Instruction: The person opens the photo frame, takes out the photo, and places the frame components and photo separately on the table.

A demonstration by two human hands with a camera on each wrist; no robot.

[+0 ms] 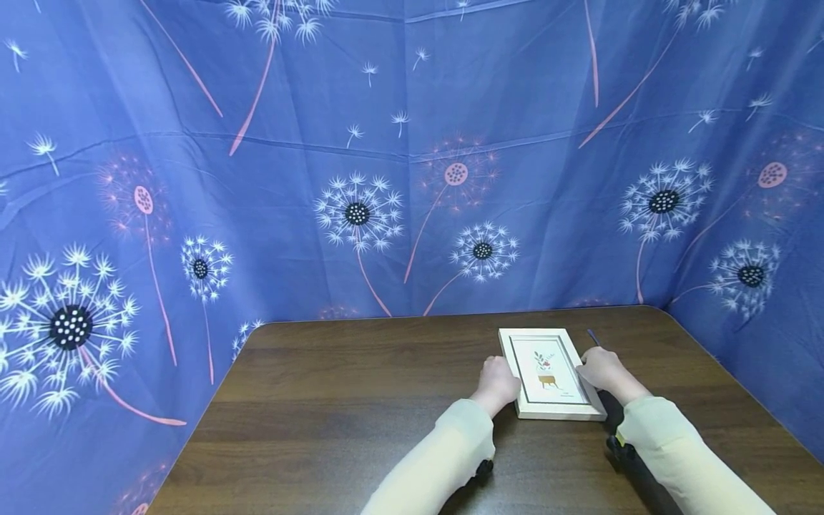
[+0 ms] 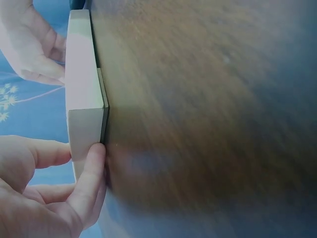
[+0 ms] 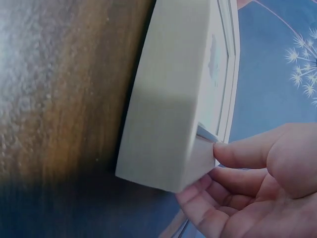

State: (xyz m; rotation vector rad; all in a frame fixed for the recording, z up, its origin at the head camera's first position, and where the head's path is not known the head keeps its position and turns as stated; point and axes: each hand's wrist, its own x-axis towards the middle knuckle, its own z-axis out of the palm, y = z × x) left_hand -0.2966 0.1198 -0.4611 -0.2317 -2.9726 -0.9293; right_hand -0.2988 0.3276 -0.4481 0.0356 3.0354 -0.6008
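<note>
A white picture frame with a drawing of a brown animal and leafy sprigs faces up at the right of the table. By its left side my left hand grips it. The left wrist view shows the thumb on the face and fingers against the side and underside. My right hand pinches the opposite side, its thumb on the front rim and fingers curled below. Whether the frame touches the table or sits slightly above it, I cannot tell.
Just beyond my right hand, a thin blue stick-like thing lies on the brown wooden table, partly hidden. Behind the table hangs a blue cloth printed with dandelions. The table's right edge runs beside my right arm.
</note>
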